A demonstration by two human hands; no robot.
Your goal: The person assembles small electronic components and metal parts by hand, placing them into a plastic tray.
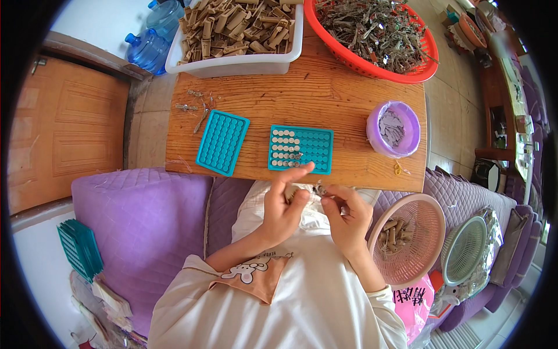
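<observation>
In front of my lap, at the table's near edge, both hands are working close together. My left hand (pixel 281 210) is closed around a tan plastic piece (pixel 292 192), mostly hidden by the thumb and index finger. My right hand (pixel 350 220) pinches a small silvery wired part (pixel 319 189) between thumb and fingertips. Just beyond them lies a teal tray (pixel 317 142) of round pockets; white discs (pixel 285 141) fill its left columns, and a few at the near end have metallic bits on them. A second teal tray (pixel 223 142), its pockets bare, lies tilted to the left.
A white bin (pixel 232 69) of tan plastic pieces and a red basket (pixel 372 71) of tangled wired parts stand at the far side. A purple tub (pixel 376 135) holds grey strips. Right of my lap are a pink basket (pixel 435 232) with tan pieces and a green basket (pixel 465 250).
</observation>
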